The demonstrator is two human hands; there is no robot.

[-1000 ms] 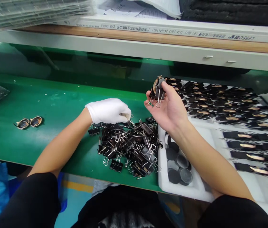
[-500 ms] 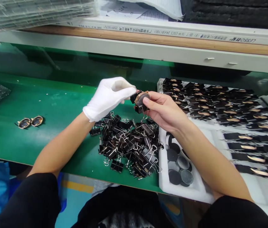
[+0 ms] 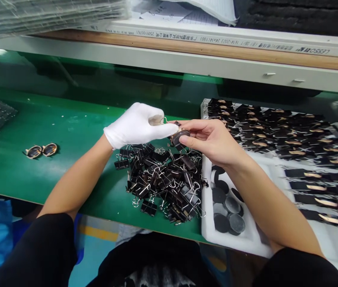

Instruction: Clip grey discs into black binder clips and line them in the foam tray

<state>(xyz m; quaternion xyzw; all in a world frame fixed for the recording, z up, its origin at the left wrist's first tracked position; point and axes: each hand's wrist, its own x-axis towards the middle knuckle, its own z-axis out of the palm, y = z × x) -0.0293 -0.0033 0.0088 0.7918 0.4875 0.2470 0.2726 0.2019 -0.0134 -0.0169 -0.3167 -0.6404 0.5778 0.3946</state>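
Note:
My left hand [image 3: 140, 125], in a white glove, pinches a black binder clip [image 3: 176, 124], one wire handle of which sticks up by the fingertips. Bare and closed, my right hand [image 3: 206, 139] grips a dark round lens disc [image 3: 180, 137] with a brown rim between thumb and fingers. The two hands meet at this piece, and the fingers partly hide the clip and rim. Right below them lies a heap of black binder clips [image 3: 163, 179] with silver wire handles.
A white foam tray [image 3: 206, 223] holds loose dark discs [image 3: 222, 222]. Beyond it are rows of clipped tan-edged pieces [image 3: 294, 153]. Round sunglasses [image 3: 42, 150] lie left on the green table [image 3: 76, 159]. A shelf edge [image 3: 186, 57] crosses the back.
Both hands have come closer together around the lens disc. The disc has tilted flatter and sits slightly lower, and a clip's wire handle now shows above the gloved fingers.

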